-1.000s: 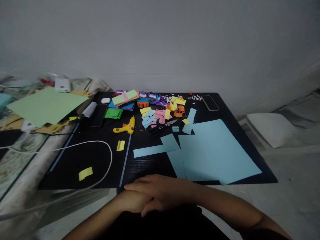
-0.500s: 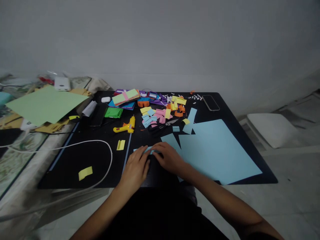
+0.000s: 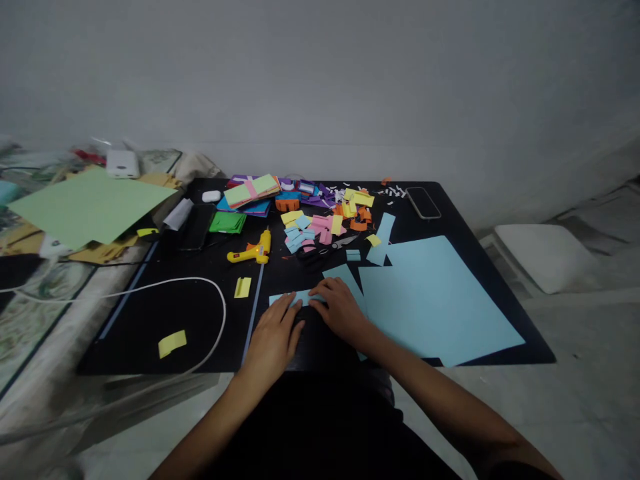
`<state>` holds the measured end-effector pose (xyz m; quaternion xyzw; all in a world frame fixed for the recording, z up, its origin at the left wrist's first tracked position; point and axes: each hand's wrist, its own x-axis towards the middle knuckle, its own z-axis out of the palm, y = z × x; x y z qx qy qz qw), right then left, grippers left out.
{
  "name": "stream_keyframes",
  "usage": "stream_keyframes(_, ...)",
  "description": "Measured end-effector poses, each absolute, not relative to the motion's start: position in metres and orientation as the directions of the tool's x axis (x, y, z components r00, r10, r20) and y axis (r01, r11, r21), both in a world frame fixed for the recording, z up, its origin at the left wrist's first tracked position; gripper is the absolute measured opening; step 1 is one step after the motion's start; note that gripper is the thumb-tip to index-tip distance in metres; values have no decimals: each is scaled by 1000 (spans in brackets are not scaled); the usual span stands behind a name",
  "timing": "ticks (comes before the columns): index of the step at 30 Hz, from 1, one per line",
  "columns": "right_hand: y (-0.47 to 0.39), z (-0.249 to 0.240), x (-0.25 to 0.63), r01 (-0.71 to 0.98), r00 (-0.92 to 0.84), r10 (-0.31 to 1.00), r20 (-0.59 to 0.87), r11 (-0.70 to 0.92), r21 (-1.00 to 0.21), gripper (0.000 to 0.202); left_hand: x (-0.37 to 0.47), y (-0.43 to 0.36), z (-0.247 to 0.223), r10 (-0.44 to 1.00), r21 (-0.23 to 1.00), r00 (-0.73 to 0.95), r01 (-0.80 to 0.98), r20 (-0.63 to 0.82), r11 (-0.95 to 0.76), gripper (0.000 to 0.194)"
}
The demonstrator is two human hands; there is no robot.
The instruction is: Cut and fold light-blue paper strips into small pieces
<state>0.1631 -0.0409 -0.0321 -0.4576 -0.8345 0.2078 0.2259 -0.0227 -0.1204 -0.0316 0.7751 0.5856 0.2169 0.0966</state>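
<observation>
The blue strip lies on the black table, near its front edge. On its left part rests the left hand, palm down, fingers extended and thumb apart, so fairly wide. On its right part the right hand sets curved fingers; whether they pinch the paper, I cannot tell.

Right of the strip is a big blue sheet, with a narrower blue piece between them, partly under the right hand. Just left of the strip is a small yellow piece; farther left, a white cable curves around a second yellow piece.

Beyond the strip lie a yellow glue gun, scissors and a heap of small blue, pink, yellow and orange pieces. Farther beyond, to its left, are green papers, a stack of coloured papers and a small white case, its inside hidden. Well beyond and right of the strip is a phone.
</observation>
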Motion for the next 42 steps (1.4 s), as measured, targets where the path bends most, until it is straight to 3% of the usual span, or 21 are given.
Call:
stream_keyframes(15,-37,-19,232,767,-335,935,116,342,-543,13,-21,-121,-30,945,417,215,857,247,-304,36)
stream_keyframes(19,-38,-15,219,758,-363,923,128,372,-535,18,-20,-122,-32,944,408,220,860,246,-307,37)
stream_keyframes(28,-41,-18,150,709,-541,837,78,504,-494,6,-21,-122,-36,950,413,225,861,215,-298,37)
stream_keyframes(35,-32,-10,165,747,-519,854,-28,438,-500,7,-21,-122,-35,949,407,219,864,228,-297,37)
stream_keyframes(42,-32,-12,197,728,-459,888,17,387,-566,8,-22,-121,-33,947,410,224,860,230,-304,38)
